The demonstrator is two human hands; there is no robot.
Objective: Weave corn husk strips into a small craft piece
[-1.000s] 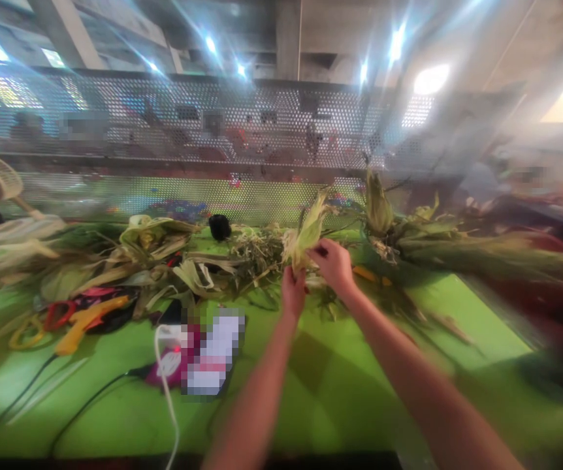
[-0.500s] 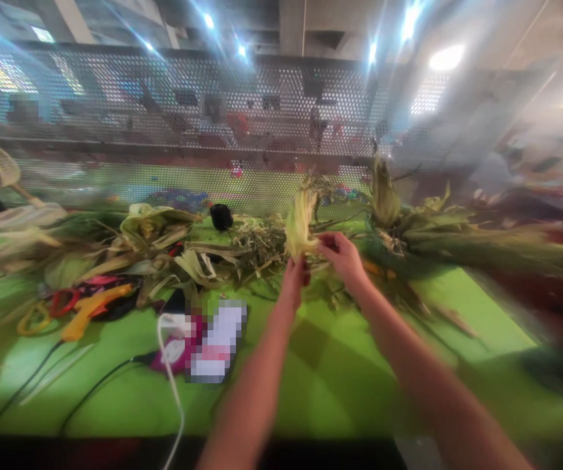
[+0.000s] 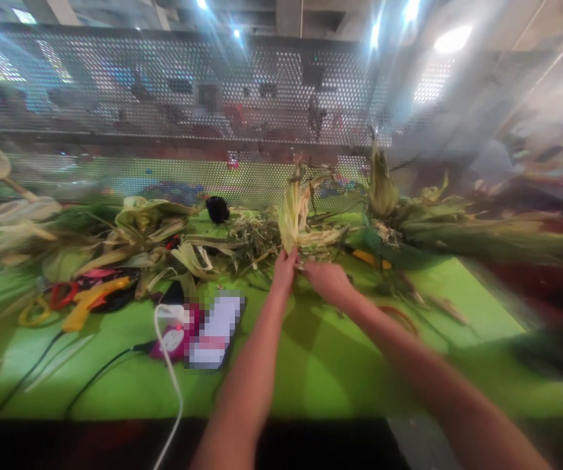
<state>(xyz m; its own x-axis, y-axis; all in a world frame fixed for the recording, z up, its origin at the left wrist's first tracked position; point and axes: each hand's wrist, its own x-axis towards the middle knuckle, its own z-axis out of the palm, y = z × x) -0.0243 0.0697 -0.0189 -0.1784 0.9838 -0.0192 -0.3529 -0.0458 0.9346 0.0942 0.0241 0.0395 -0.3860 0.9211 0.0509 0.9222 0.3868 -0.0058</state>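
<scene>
A pale green-yellow bundle of corn husk (image 3: 290, 215) stands upright over the table, with several leaves fanning out at its top. My left hand (image 3: 285, 266) is closed around its lower end. Close beside it, my right hand (image 3: 328, 279) is closed at the base of the bundle, its fingertips almost meeting the left ones. A lighter strip of husk (image 3: 323, 236) sticks out to the right above my right hand. What exactly the right fingers pinch is too small to make out.
On the green table (image 3: 330, 378), dried husks (image 3: 147, 225) lie along the back. Left are a yellow glue gun (image 3: 93, 303), red-handled scissors (image 3: 63, 295), a magenta power strip (image 3: 178, 339) and a phone (image 3: 215, 333). A perforated screen (image 3: 242, 117) stands behind. More husks (image 3: 458, 228) lie right.
My right hand has moved down and left from the side of the husk bundle to its base. The right-hand leaves now spread outward. The view has shifted slightly.
</scene>
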